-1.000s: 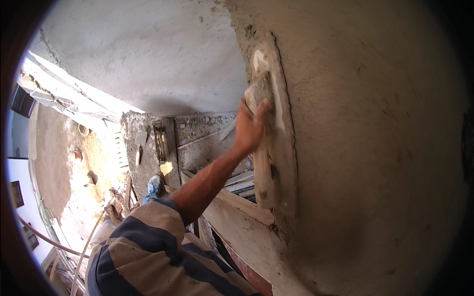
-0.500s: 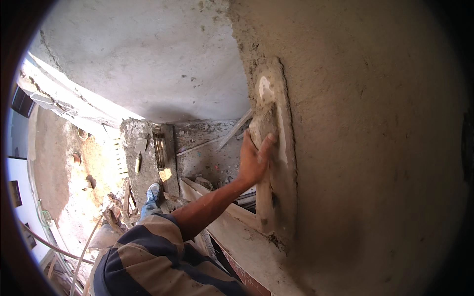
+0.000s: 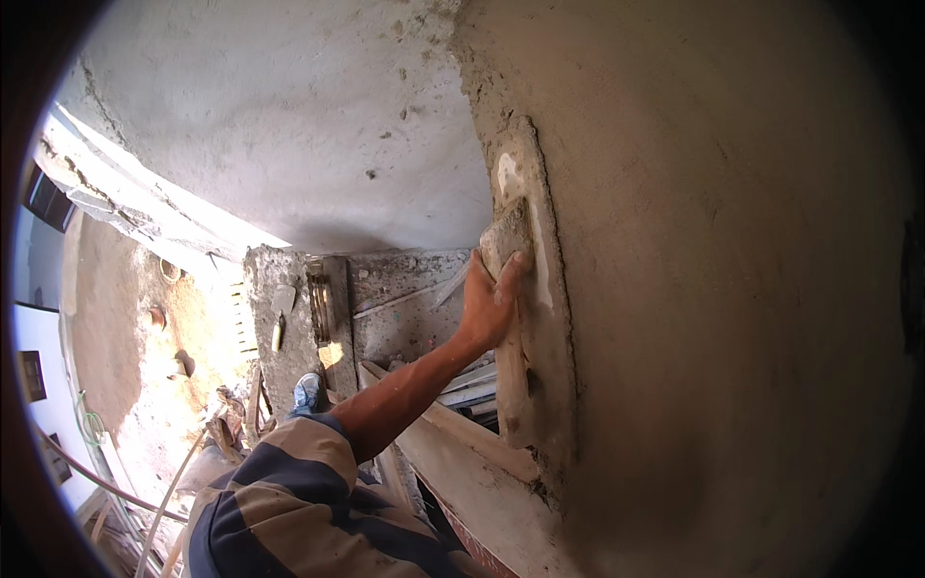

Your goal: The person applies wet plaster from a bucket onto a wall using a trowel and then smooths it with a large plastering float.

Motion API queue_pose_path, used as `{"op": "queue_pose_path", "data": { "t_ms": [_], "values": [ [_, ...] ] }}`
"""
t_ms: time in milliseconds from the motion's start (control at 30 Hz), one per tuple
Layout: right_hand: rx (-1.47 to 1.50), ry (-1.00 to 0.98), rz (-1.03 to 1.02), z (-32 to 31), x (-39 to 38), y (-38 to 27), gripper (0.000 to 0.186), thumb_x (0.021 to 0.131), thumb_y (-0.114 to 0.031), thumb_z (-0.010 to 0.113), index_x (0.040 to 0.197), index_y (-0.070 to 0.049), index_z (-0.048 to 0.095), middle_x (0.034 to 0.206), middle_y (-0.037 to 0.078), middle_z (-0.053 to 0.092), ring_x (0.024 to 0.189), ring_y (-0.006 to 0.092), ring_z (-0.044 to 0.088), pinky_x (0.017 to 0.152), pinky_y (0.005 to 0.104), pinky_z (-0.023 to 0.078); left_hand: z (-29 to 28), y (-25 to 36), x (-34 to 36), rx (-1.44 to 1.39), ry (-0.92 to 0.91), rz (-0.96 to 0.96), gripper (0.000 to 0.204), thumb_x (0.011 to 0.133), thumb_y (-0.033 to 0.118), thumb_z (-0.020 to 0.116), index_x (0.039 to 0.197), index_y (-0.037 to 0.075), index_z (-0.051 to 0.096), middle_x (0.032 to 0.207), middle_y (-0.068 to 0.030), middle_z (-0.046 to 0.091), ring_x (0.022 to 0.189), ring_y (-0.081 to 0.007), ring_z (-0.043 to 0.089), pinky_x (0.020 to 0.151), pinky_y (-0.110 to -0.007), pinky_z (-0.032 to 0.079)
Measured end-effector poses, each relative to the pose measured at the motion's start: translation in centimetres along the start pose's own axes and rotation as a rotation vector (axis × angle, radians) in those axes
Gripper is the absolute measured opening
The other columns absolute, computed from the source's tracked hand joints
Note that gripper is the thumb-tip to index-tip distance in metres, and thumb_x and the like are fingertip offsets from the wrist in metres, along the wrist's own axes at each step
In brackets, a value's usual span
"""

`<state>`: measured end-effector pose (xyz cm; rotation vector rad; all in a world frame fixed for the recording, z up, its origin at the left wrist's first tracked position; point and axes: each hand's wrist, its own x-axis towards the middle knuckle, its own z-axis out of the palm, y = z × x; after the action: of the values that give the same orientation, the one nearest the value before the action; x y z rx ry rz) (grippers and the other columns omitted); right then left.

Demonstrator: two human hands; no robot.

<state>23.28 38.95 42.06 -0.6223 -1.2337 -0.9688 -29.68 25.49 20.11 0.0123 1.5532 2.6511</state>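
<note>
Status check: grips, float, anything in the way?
Left grip closed on float; right grip out of view. Float against wall. Rough plaster edge beside float's upper end.

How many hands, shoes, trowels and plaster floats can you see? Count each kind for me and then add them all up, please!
Hand: 1, the left one
Plaster float: 1, gripped by that hand
Trowel: 1, lying apart from the hand
Shoe: 1, bluish
Total: 4

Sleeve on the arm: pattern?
The sleeve has broad beige and dark blue stripes; best seen in the head view.
</note>
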Motion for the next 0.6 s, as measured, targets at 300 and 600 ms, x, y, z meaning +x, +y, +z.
{"op": "queue_pose_path", "data": {
  "t_ms": [300, 600],
  "values": [
    [0.046, -0.017, 0.186, 0.4, -0.6, 0.7, 0.051, 0.101, -0.04, 0.041, 0.127, 0.004, 0.045, 0.121, 0.023, 0.05, 0.108, 0.0349, 0.05, 0.094, 0.0467, 0.041, -4.6, 4.0, 22.1, -0.219, 0.086, -0.267, 0.034, 0.094, 0.03, 0.054, 0.102, -0.003, 0.049, 0.063, -0.0068, 0.053, 0.045, -0.0178, 0.052, 0.037, -0.035, 0.046],
    [-0.153, -0.091, 0.154, -1.2, -1.3, 5.8, 0.057, 0.102, -0.046, 0.036, 0.128, 0.004, 0.043, 0.121, 0.022, 0.048, 0.108, 0.0341, 0.049, 0.093, 0.0458, 0.042, -2.0, 1.6, 13.1, -0.197, 0.064, -0.07, 0.031, 0.093, 0.025, 0.058, 0.107, -0.003, 0.057, 0.072, -0.0064, 0.059, 0.048, -0.014, 0.052, 0.045, -0.03, 0.045]
  ]
}}
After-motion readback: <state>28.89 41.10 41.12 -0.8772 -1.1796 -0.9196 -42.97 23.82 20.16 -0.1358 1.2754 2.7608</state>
